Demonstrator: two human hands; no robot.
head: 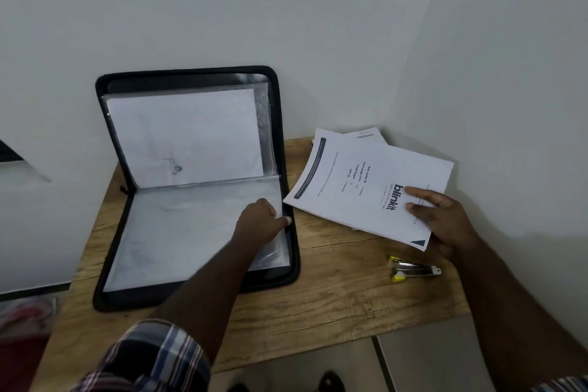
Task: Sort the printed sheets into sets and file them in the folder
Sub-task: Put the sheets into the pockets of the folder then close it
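Left hand (259, 221) pinching clear plastic sleeve (203, 232) of black zip folder (294, 251), right hand (440, 216) gripping printed white paper set (359, 188): sleeve mouth best held wide, set fed square.

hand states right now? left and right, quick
Left hand: pinches the edge of a clear sleeve in the open folder.
Right hand: grips the printed set, fingers curled on top.

Dim, soft light; slight blur, wide-angle edge warp.
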